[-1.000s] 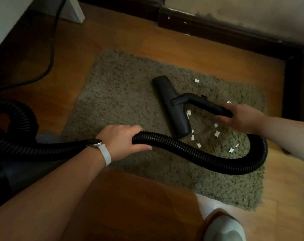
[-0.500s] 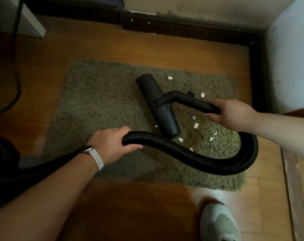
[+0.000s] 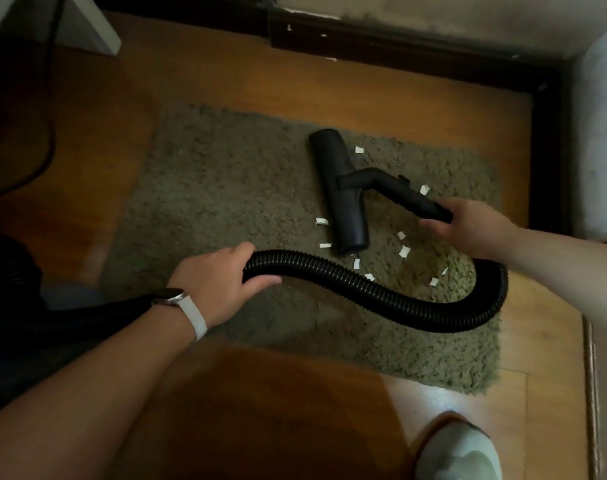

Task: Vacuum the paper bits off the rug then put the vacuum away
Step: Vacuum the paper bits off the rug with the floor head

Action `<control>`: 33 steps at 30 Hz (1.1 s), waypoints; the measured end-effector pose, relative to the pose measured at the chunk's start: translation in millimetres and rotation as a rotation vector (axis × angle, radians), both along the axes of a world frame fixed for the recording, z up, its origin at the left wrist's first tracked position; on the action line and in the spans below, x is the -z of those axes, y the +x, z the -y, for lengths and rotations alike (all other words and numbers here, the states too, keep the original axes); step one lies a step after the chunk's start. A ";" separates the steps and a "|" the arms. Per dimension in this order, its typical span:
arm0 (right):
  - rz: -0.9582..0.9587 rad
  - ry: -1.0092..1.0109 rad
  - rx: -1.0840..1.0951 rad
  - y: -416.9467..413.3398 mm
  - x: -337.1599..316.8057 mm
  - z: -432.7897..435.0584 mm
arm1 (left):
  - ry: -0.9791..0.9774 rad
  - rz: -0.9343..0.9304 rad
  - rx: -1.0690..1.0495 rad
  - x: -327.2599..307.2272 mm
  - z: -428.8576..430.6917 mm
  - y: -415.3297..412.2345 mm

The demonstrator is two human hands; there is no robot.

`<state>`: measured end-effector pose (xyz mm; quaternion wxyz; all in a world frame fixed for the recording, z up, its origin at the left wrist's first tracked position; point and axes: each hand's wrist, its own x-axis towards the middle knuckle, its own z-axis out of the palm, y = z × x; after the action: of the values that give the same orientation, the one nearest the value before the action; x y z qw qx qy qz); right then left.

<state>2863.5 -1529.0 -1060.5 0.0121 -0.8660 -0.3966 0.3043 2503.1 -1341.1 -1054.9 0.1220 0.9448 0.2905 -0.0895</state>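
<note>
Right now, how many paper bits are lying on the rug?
10 paper bits on the rug: two left of the nozzle, two beyond it, six toward the hose; more may be hidden.

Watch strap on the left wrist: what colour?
White, clearest in the head view: the watch strap wraps the wrist behind the left hand gripping the hose.

Room's dim overall, warm cast. Brightest bit is the floor (image 3: 468, 389) at lower right, w/ a pale glare patch just past the rug (image 3: 226, 188) edge, so light seems to come from my right. Left side falls off to near black; vacuum hose (image 3: 381, 292) loses detail there. My left hand (image 3: 215, 282) and arm throw a soft shadow on the rug. Slight motion blur, grainy. Wide-angle bends the baseboard (image 3: 416, 46) and corners.
</note>
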 end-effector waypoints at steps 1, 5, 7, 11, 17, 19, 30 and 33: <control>-0.011 0.010 -0.023 -0.8 5.2 -3.3 | 0.014 -0.009 -0.019 -0.2 0.9 0.7; -0.024 0.031 -0.090 -3.8 18.7 -11.0 | 0.027 -0.073 -0.096 1.7 8.2 1.8; -0.026 0.038 -0.105 -2.3 21.2 -13.8 | 0.034 -0.079 -0.144 2.4 10.4 2.7; -0.026 0.057 -0.131 -4.7 20.5 -16.5 | 0.069 -0.077 -0.160 -0.3 19.1 8.4; -0.013 0.021 -0.185 -13.1 14.5 -20.3 | 0.037 -0.170 -0.050 0.1 34.4 11.7; -0.009 0.014 -0.210 -18.3 10.7 -22.4 | 0.020 -0.173 0.003 -1.5 37.3 14.6; 0.106 -0.053 -0.283 -20.5 8.6 -10.6 | -0.047 -0.209 0.091 -0.9 42.4 14.1; 0.105 -0.056 -0.231 -13.7 8.0 -0.5 | -0.063 -0.224 0.068 -0.9 44.7 14.3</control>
<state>2849.8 -1528.5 -1068.5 -0.0681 -0.8293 -0.4850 0.2691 2517.4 -1385.8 -1054.0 0.1155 0.9339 0.2673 -0.2076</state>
